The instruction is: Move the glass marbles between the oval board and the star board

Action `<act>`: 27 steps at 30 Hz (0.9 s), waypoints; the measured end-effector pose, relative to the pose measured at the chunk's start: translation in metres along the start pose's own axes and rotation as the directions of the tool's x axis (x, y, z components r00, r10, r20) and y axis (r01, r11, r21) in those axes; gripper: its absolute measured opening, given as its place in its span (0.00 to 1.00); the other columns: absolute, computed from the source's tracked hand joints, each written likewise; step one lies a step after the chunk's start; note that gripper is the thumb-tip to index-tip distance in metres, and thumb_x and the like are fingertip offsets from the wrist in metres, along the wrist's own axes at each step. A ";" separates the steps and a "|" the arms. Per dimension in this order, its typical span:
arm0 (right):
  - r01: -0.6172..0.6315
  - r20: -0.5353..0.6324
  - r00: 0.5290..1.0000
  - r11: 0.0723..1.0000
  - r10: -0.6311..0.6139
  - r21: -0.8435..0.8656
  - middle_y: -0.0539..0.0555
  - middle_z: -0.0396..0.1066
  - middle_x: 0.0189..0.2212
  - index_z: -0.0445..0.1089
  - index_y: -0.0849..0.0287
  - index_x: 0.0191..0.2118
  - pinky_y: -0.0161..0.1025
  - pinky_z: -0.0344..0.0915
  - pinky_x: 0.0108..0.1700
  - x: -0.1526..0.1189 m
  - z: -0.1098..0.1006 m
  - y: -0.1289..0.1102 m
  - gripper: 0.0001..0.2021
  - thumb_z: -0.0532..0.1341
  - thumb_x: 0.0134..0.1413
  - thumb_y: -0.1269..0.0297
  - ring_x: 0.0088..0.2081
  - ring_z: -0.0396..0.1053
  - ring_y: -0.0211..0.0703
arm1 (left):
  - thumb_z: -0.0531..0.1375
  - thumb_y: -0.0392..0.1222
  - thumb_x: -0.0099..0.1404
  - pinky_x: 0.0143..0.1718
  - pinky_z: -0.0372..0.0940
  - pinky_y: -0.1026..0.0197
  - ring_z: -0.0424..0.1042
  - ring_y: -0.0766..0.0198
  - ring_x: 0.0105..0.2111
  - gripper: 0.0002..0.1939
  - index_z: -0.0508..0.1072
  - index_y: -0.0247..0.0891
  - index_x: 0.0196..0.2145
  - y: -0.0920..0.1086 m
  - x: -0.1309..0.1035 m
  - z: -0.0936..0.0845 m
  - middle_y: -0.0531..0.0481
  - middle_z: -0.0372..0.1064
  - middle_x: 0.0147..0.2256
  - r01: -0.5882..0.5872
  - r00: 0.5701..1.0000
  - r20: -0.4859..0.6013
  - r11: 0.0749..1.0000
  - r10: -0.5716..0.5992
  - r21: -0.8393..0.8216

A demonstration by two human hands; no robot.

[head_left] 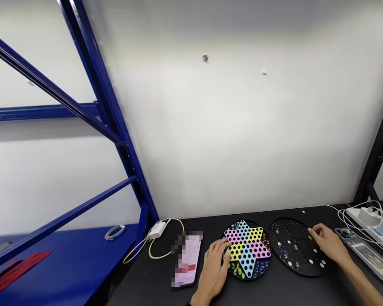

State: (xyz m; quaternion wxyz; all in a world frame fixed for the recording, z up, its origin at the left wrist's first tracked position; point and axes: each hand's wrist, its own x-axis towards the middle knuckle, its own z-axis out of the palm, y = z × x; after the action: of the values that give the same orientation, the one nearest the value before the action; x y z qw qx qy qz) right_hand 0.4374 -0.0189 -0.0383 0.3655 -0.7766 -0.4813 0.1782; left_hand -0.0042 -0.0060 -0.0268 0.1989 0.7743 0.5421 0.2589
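Observation:
My left hand [213, 270] lies with its fingers stretched out over the left edge of a round Chinese checkers board [246, 247]. That board has a star of blue, pink and yellow points with holes, and coloured marbles [262, 267] sit in the compartments around the star. To its right lies a round black game board [298, 265], with several white pieces [310, 262] and a few green marbles [295, 247] on it. At this board's upper right, my right hand [328, 243] has its fingers pinched together at a green marble [310, 238].
A phone [189, 261] lies left of my left hand, beside a white adapter with a cable [157, 230]. Another phone [365, 257] and a power strip [372, 225] with tangled cords are at the right. Blue rack posts [115, 114] stand left; a wall [242, 140] rises behind.

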 end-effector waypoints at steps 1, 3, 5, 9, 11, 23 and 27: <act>0.041 0.008 0.999 0.987 -0.040 -0.158 0.47 0.64 0.19 0.66 0.52 0.33 0.39 0.58 0.27 0.002 0.001 0.002 0.16 0.58 0.53 0.45 0.23 0.67 0.45 | 0.46 0.53 0.76 0.64 0.59 0.42 0.60 0.52 0.64 0.21 0.72 0.49 0.56 0.001 0.000 0.000 0.50 0.66 0.62 0.000 1.000 0.000 1.000 0.000 -0.003; 0.104 0.066 0.994 0.942 -0.087 -0.319 0.50 0.69 0.22 0.66 0.51 0.34 0.40 0.57 0.29 0.002 0.003 0.003 0.13 0.57 0.55 0.48 0.25 0.69 0.48 | 0.46 0.53 0.76 0.64 0.59 0.42 0.60 0.52 0.64 0.21 0.72 0.49 0.56 0.002 0.000 -0.001 0.49 0.67 0.61 -0.001 1.000 -0.001 1.000 0.001 -0.008; 0.116 0.068 0.993 0.945 -0.100 -0.305 0.51 0.68 0.21 0.63 0.51 0.29 0.40 0.54 0.27 0.000 0.004 -0.001 0.12 0.56 0.55 0.49 0.23 0.66 0.47 | 0.46 0.53 0.76 0.64 0.59 0.42 0.60 0.52 0.63 0.20 0.72 0.49 0.55 0.004 0.000 -0.001 0.49 0.67 0.61 -0.002 1.000 -0.004 1.000 0.001 -0.009; -0.065 0.066 0.997 0.940 0.045 0.335 0.44 0.54 0.16 0.58 0.51 0.24 0.36 0.47 0.21 -0.002 -0.001 -0.017 0.16 0.55 0.53 0.45 0.17 0.53 0.38 | 0.47 0.51 0.76 0.62 0.61 0.43 0.62 0.52 0.62 0.19 0.72 0.49 0.55 0.005 -0.001 -0.001 0.50 0.68 0.61 -0.010 1.000 -0.009 1.000 0.010 0.000; -0.148 0.140 0.987 0.798 0.081 0.584 0.41 0.49 0.16 0.59 0.51 0.26 0.34 0.43 0.19 -0.002 -0.004 -0.025 0.16 0.52 0.53 0.44 0.14 0.45 0.34 | 0.47 0.50 0.76 0.62 0.61 0.43 0.62 0.52 0.62 0.19 0.72 0.49 0.55 0.005 -0.001 -0.001 0.50 0.68 0.60 -0.014 1.000 -0.012 1.000 0.014 0.009; 0.317 0.247 0.923 0.947 -0.293 -0.060 0.46 0.63 0.20 0.66 0.51 0.34 0.39 0.55 0.32 -0.025 0.051 -0.050 0.10 0.59 0.55 0.51 0.26 0.66 0.46 | 0.47 0.52 0.76 0.62 0.62 0.45 0.62 0.54 0.62 0.19 0.72 0.49 0.55 0.003 0.000 -0.002 0.50 0.68 0.60 -0.010 1.000 -0.020 1.000 0.010 0.012; 0.274 0.258 0.923 0.958 -0.286 0.081 0.46 0.60 0.20 0.60 0.52 0.28 0.38 0.54 0.30 -0.035 0.049 -0.069 0.13 0.58 0.55 0.50 0.25 0.62 0.42 | 0.47 0.53 0.76 0.62 0.62 0.45 0.63 0.53 0.62 0.19 0.73 0.50 0.54 0.002 -0.001 -0.002 0.50 0.68 0.60 -0.003 1.000 -0.023 1.000 0.004 0.020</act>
State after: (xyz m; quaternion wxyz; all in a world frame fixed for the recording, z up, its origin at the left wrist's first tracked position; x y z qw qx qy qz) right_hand 0.3478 -0.0114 -0.0227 0.3357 -0.6606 -0.6280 0.2376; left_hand -0.0040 -0.0075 -0.0238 0.1846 0.7742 0.5455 0.2627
